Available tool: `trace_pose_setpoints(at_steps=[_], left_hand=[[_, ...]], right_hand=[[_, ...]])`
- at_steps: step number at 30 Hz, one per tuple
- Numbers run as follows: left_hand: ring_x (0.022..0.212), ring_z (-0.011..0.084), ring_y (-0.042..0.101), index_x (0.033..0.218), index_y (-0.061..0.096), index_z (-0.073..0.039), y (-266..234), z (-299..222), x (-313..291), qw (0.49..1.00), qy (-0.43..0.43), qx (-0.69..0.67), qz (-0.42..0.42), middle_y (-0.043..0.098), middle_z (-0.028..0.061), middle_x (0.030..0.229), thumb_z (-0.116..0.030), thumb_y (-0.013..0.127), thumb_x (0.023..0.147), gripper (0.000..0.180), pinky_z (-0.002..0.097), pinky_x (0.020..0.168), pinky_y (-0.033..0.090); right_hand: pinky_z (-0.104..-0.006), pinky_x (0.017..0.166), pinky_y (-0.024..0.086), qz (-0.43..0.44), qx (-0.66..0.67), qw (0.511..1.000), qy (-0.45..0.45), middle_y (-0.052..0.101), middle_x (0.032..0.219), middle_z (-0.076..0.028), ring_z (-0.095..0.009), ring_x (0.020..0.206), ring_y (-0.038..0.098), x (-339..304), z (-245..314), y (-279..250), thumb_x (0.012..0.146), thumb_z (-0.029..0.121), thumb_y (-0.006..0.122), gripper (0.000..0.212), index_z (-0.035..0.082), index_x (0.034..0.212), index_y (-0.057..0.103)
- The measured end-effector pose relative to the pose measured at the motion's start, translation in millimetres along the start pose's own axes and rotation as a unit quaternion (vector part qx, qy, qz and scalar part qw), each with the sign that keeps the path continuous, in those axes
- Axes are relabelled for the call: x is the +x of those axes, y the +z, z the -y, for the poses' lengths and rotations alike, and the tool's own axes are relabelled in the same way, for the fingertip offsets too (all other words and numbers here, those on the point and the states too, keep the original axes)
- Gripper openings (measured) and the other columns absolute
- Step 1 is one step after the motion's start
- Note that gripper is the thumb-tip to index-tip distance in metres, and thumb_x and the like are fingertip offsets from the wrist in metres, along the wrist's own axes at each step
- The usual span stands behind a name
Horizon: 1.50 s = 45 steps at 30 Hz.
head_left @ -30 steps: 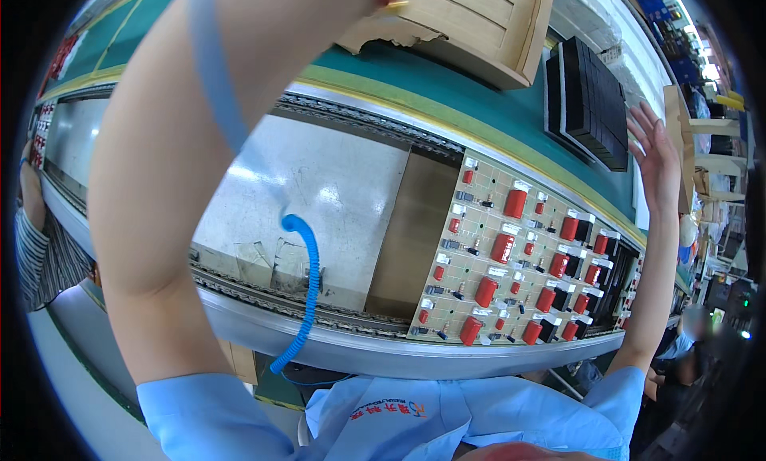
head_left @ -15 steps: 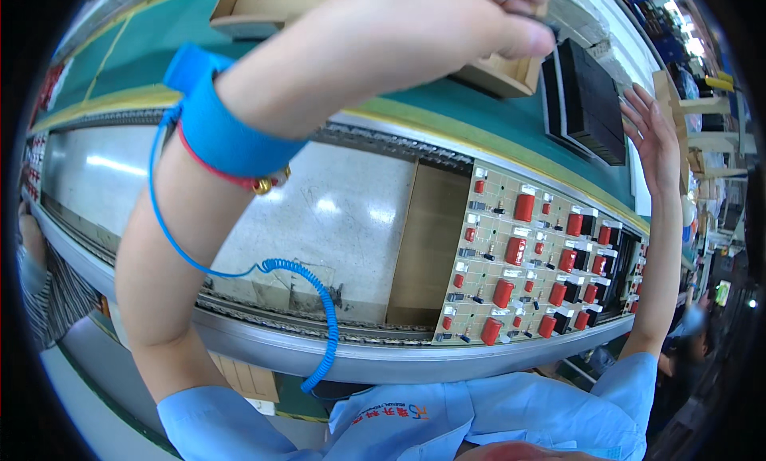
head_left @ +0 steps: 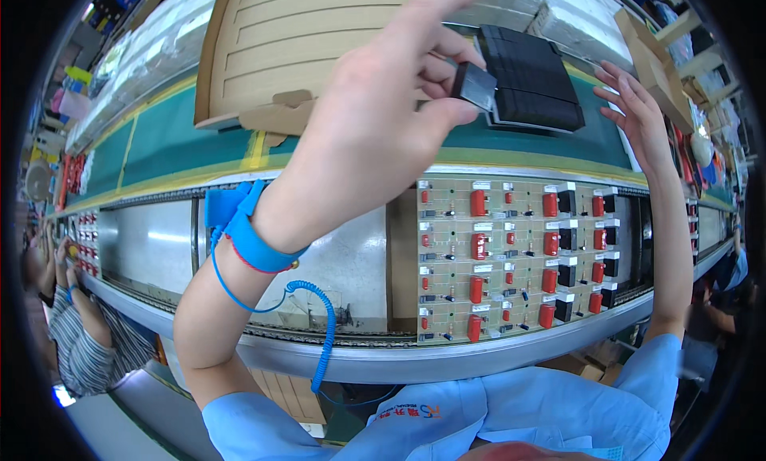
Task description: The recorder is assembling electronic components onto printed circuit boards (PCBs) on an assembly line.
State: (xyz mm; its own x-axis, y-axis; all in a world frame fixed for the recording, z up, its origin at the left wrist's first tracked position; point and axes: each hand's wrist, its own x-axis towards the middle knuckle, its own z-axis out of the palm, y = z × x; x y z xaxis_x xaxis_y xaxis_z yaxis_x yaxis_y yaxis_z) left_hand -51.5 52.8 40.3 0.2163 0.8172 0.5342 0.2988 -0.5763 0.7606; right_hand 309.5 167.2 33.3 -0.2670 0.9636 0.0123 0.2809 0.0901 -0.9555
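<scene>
My left hand (head_left: 395,102) pinches a small black block-shaped component (head_left: 476,86) between thumb and fingers, one greyish face showing. Just beyond it, on the green strip, lies a black stack of blocks (head_left: 533,80) with a pale underside; the component overlaps its left edge in the picture. My right hand (head_left: 633,114) is raised to the right of that stack, fingers apart and holding nothing. Nearer to me, a circuit board panel (head_left: 499,263) rests on the conveyor rails, carrying rows of red capacitors, black blocks and small parts. Around my left wrist is a blue strap (head_left: 259,242) with a coiled cord.
A large cardboard tray (head_left: 299,50) stands at the far left, with a cardboard box (head_left: 650,70) at the far right. White foam blocks (head_left: 586,22) line the back. The conveyor's metal front rail (head_left: 383,364) runs before me. At the far left, another person's arm (head_left: 92,313) shows.
The view has turned, so the tray and panel appear shifted. My left hand has come lower in view, and the black component in its pinch now shows plainly. My right hand stays open.
</scene>
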Motion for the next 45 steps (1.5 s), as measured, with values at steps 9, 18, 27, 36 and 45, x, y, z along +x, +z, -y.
trace_pose_setpoints(at_steps=[9,18,27,36,45], left_hand=[[0.097,0.0155,0.065,0.143,0.036,0.001,20.6,2.3,24.6,0.987,-0.146,-0.066,0.009,0.066,0.0171,0.11,-0.001,0.067,0.085,0.066,0.0275,0.087,0.051],[0.099,0.0335,0.059,0.138,0.034,0.007,47.5,17.7,100.6,0.908,-0.065,0.403,0.095,0.067,0.0155,0.091,-0.007,0.071,0.075,0.074,0.0533,0.101,0.026],[0.09,0.0371,0.065,0.129,0.042,0.015,65.4,50.9,110.1,0.795,-0.008,0.601,0.081,0.067,0.0273,0.085,0.0,0.054,0.073,0.06,0.0433,0.096,0.04],[0.08,0.0321,0.068,0.109,0.057,0.011,59.7,91.7,119.2,0.858,0.036,0.502,0.104,0.068,0.0205,0.075,-0.003,0.055,0.075,0.036,0.039,0.087,0.046],[0.085,0.0336,0.067,0.101,0.059,0.004,61.6,102.0,123.8,0.873,0.07,0.474,0.088,0.068,0.0211,0.081,-0.004,0.052,0.078,0.025,0.0409,0.082,0.046]], right_hand=[[-0.0295,0.093,0.045,0.0,-0.032,0.999,-0.009,0.054,0.135,-0.01,-0.016,0.116,0.055,-35.5,-11.1,-24.3,0.096,0.045,0.054,0.057,0.008,0.138,0.049],[-0.0277,0.089,0.045,0.003,-0.081,0.996,-0.035,0.053,0.137,-0.011,-0.015,0.111,0.058,-66.4,-20.5,-29.8,0.092,0.042,0.057,0.06,0.007,0.139,0.049],[-0.0266,0.09,0.047,-0.017,-0.19,0.98,-0.056,0.05,0.14,-0.012,-0.015,0.111,0.058,-69.4,-33.4,-47.3,0.094,0.042,0.055,0.06,0.007,0.142,0.045],[-0.0269,0.091,0.047,0.015,-0.173,0.984,-0.044,0.048,0.142,-0.014,-0.015,0.113,0.057,-61.9,-34.0,-31.5,0.094,0.041,0.057,0.062,0.006,0.143,0.044],[-0.0259,0.089,0.048,0.015,-0.15,0.988,-0.04,0.048,0.141,-0.014,-0.014,0.11,0.059,-60.3,-30.3,-29.8,0.092,0.04,0.06,0.062,0.005,0.141,0.045]])
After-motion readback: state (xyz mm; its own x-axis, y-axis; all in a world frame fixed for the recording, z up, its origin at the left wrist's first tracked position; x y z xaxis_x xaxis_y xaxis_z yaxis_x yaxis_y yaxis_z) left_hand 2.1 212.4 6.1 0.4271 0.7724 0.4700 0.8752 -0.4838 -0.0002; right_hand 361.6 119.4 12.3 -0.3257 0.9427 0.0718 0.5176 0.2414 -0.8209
